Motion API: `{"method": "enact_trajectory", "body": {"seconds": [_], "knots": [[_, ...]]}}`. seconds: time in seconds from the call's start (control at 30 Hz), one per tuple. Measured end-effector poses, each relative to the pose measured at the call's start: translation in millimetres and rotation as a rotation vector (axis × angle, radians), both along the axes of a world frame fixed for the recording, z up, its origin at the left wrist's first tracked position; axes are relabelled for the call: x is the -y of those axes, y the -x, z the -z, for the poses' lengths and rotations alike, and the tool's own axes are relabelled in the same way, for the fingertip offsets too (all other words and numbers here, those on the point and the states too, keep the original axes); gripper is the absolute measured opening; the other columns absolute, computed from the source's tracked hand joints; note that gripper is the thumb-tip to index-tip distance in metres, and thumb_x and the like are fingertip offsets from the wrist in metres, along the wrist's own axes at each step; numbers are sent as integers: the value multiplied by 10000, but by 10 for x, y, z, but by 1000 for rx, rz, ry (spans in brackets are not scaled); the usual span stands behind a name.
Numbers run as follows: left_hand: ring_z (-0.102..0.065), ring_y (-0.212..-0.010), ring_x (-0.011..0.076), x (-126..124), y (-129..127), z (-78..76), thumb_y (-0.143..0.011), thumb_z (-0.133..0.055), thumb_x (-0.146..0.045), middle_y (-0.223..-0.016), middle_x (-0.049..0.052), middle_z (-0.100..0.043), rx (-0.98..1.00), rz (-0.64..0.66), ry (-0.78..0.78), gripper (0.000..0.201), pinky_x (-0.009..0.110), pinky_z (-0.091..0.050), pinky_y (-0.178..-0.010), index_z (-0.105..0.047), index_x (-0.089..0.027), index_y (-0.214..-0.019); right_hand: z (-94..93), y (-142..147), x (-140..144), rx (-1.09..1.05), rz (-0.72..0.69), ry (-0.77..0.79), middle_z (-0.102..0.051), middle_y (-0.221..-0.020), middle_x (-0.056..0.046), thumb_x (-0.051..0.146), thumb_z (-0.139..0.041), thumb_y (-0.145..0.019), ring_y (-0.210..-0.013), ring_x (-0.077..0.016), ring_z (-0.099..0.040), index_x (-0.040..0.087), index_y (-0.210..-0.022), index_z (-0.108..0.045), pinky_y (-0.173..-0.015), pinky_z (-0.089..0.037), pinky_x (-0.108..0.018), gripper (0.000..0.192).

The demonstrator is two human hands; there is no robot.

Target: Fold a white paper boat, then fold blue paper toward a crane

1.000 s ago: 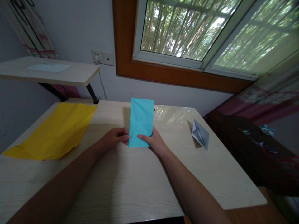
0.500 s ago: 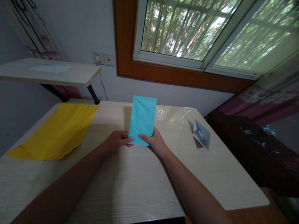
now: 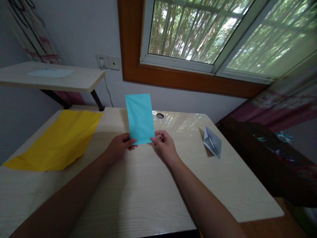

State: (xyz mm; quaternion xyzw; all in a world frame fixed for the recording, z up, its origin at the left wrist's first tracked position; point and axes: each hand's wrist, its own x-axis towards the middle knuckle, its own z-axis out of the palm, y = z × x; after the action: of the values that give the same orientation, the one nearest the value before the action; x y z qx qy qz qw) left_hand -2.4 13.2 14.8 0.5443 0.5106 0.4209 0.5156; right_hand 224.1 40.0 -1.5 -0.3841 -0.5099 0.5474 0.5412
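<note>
Blue paper [image 3: 140,118], now lifted and tilted toward 11 o'clock, pinched at its bottom corners by left hand [image 3: 120,146] and right hand [image 3: 163,144], exposing the tabletop [image 3: 148,185] hole [image 3: 159,116].

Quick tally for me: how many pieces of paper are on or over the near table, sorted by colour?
Blue paper, held upright at its bottom corners by the left hand and right hand: 1
Yellow sheet, flat on the table: 1
Folded white paper, on the table: 1
Total: 3
</note>
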Motion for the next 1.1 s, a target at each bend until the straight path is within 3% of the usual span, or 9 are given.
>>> {"method": "enact_trajectory", "body": {"seconds": [0.3,0.47,0.6,0.9,1.1], "knots": [[-633,-611,148,-9,30,14,-801,-729,-465,-712,36,-727,-19,9,-2,303,270,-516,-623,-663,-173,-753,-12,-118,-69,61,166,-60,-668,-736,33,361,-785,-771,-727,-153,-626,228,-1027,-629,-752,-484,-313,329],[-623,-593,153,2,18,1,-792,-745,-460,-683,32,-717,-2,10,-3,296,272,-506,-607,-672,-178,-738,-16,-80,-29,54,6,-69,-677,-831,25,390,-768,-804,-777,-148,-636,252,-1135,-577,-769,-489,-310,406],[-627,-594,163,0,2,-15,-773,-768,-451,-711,49,-732,35,-38,-4,288,277,-493,-592,-686,-176,-758,-36,-26,62,77,-152,-39,-593,-694,78,403,-792,-786,-651,-137,-608,275,-1257,-522,-671,-484,-296,558],[-623,-600,161,-29,30,65,-793,-754,-445,-714,39,-728,29,-46,-19,278,280,-494,-601,-686,-178,-763,-58,-49,68,47,-119,-73,-622,-723,57,426,-684,-898,-642,-133,-599,270,-1290,-490,-664,-476,-290,464],[-619,-588,157,-1,7,-16,-786,-759,-445,-668,26,-704,-6,-21,-17,288,270,-495,-599,-665,-180,-725,-33,-51,64,87,-118,-114,-591,-752,58,410,-710,-875,-629,-125,-590,283,-1262,-525,-648,-463,-281,447]]}}
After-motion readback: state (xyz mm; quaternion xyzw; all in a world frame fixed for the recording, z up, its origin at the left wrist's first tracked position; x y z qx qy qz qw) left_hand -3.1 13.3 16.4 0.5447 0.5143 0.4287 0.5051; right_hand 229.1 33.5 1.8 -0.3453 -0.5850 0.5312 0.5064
